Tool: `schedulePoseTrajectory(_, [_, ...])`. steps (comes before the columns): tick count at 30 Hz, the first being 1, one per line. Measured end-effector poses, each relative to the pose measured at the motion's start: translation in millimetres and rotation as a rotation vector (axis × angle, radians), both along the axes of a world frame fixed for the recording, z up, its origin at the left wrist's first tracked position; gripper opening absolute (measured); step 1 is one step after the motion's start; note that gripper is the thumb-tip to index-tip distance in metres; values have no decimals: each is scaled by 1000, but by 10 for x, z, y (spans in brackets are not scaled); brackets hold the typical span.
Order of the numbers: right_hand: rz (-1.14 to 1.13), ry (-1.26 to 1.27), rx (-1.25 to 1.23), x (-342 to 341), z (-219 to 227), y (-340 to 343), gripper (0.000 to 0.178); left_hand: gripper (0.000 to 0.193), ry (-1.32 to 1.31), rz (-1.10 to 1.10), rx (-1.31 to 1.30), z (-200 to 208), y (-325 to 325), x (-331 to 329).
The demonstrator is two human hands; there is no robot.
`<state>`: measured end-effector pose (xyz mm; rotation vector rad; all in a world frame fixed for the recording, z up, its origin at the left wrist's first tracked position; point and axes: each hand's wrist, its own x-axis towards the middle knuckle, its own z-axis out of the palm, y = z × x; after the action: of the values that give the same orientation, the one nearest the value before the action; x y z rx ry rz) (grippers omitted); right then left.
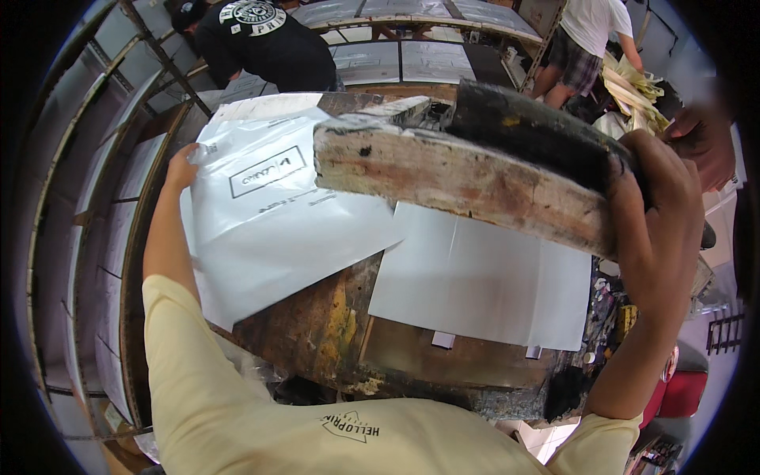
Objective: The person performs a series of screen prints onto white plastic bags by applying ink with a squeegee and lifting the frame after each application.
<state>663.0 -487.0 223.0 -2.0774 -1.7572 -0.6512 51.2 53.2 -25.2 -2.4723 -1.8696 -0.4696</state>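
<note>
My left hand (pixel 184 165) pinches the far left edge of a glossy white plastic sheet (pixel 269 237), which has black print and a boxed mark. My right hand (pixel 653 198) grips the right end of a thick, stained wooden frame (pixel 459 178), tilted up above the table. A long black piece (pixel 530 119) lies along the frame's top, by my right fingers; its kind is unclear. Below the frame, a blank white sheet (pixel 483 277) lies flat on the worktable. The frame hides the far side of this sheet.
The paint-stained wooden worktable (pixel 309 305) shows between the sheets. Racks (pixel 119 214) with white sheets stand at left, more racks (pixel 364 63) behind. A person in black (pixel 265 47) bends at far left; another in white (pixel 586 39) stands far right. A red seat (pixel 682 393) is lower right.
</note>
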Motion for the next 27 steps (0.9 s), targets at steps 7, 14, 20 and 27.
schedulePoseTrajectory(7, [26, 58, 54, -24, -25, -8, 41, 69, -45, -120, 275, 363, -1245, 1973])
schedulePoseTrajectory(14, [62, -4, 182, -277, -487, -254, 60, 138, -1469, -590, -758, 881, -4192, 2924])
schedulePoseTrajectory(20, [215, 123, -418, -358, -1541, -945, 41, 93, -1052, -292, -623, 46, -4909, 2968])
schedulePoseTrajectory(27, [157, 407, -490, -526, -2497, -1157, 39, 89, -540, -252, -317, -828, -5045, 2795])
